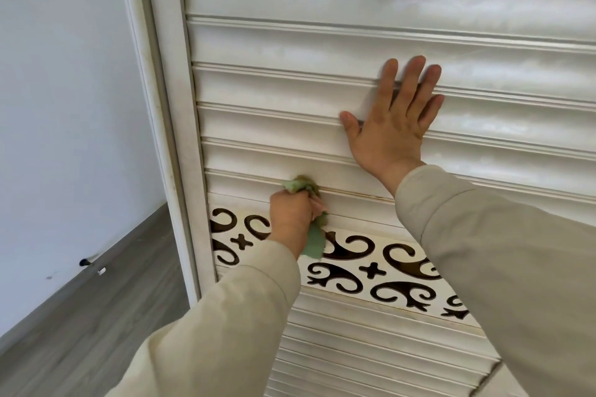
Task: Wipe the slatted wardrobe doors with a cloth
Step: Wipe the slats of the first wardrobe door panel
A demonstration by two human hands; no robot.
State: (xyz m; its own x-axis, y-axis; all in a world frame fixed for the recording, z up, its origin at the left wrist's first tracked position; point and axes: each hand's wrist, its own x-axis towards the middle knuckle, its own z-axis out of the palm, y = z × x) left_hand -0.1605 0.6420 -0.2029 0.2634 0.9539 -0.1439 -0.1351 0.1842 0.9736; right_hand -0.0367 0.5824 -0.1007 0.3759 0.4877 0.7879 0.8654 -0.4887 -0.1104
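A white slatted wardrobe door (290, 42) fills most of the view. My left hand (292, 214) grips a bunched green cloth (314, 235) and holds it against the lowest slat of the upper section, near the door's left side. A loose end of the cloth hangs below my fist. My right hand (395, 126) rests flat on the slats higher up and to the right, fingers straight and spread. Both arms wear beige sleeves.
A white band with dark scroll cut-outs (371, 271) crosses the door under the cloth, with finer slats (354, 348) below it. The door's white frame (174, 138) runs down the left. Beyond it are a white wall (64, 106) and grey wooden floor (80, 316).
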